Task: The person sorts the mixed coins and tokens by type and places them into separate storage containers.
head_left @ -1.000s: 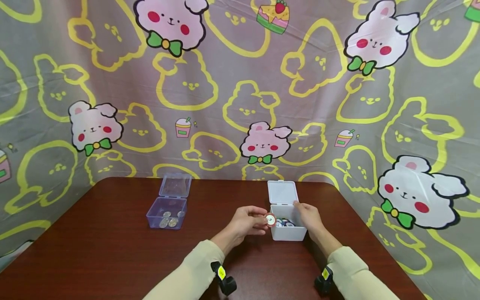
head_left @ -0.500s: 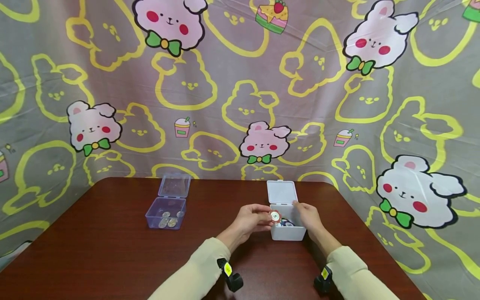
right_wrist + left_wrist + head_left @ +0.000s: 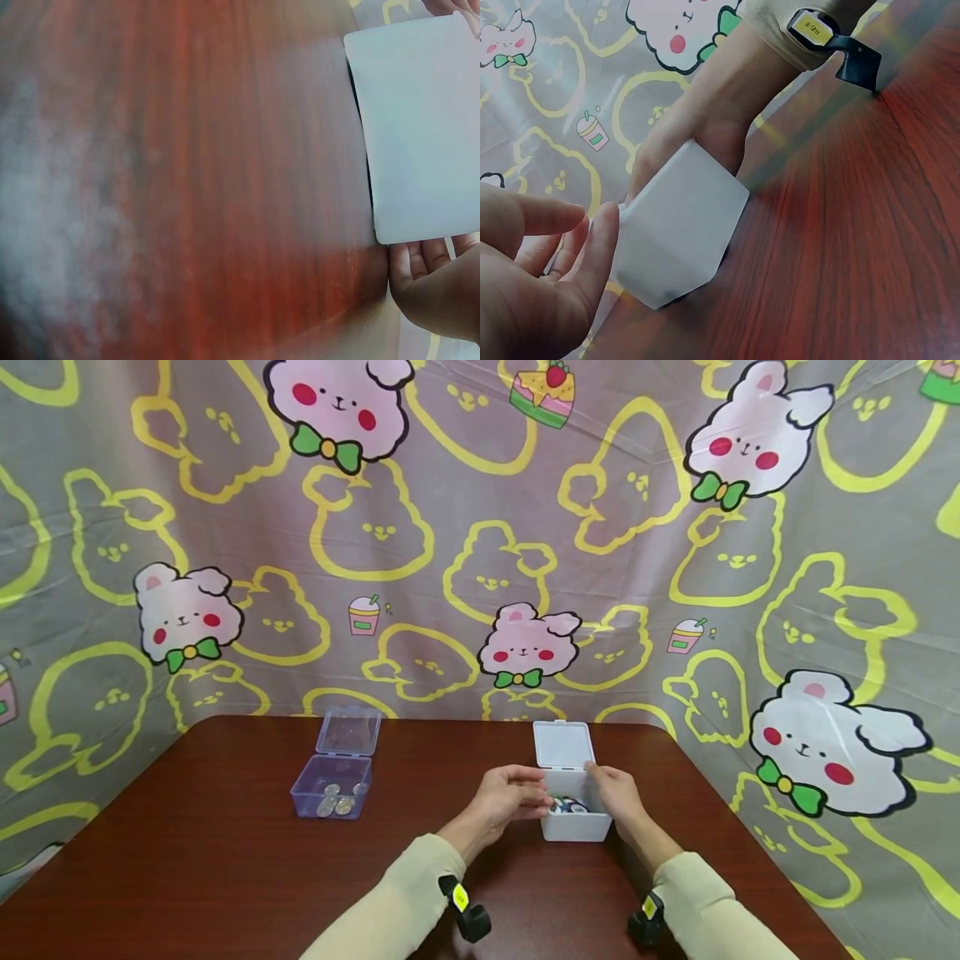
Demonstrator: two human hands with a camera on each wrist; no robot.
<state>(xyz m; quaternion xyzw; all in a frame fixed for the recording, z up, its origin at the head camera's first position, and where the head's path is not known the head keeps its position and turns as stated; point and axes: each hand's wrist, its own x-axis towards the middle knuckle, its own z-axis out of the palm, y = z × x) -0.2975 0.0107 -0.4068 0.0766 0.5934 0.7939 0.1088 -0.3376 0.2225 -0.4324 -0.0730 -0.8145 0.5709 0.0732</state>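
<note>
A white plastic box (image 3: 576,827) with its hinged lid (image 3: 564,745) raised stands on the table, right of centre. Several poker chips (image 3: 572,806) lie inside it. My left hand (image 3: 506,799) is at the box's left rim, fingertips over the edge. In the left wrist view the thumb and index finger of this left hand (image 3: 540,277) are apart, with nothing showing between them. My right hand (image 3: 618,793) holds the box by its right side, near the back corner. Seen from the right wrist, the fingers of the right hand (image 3: 435,281) lie along the box wall (image 3: 420,135).
A translucent purple box (image 3: 311,806) with its lid (image 3: 348,732) raised stands on the left of the table and holds several silver coins (image 3: 344,806). Behind the dark red wooden table (image 3: 225,860) hangs a patterned curtain (image 3: 420,552).
My left hand has moved slightly right to the box. The red-rimmed poker chip it pinched has left its fingertips over the box. The right hand keeps its place.
</note>
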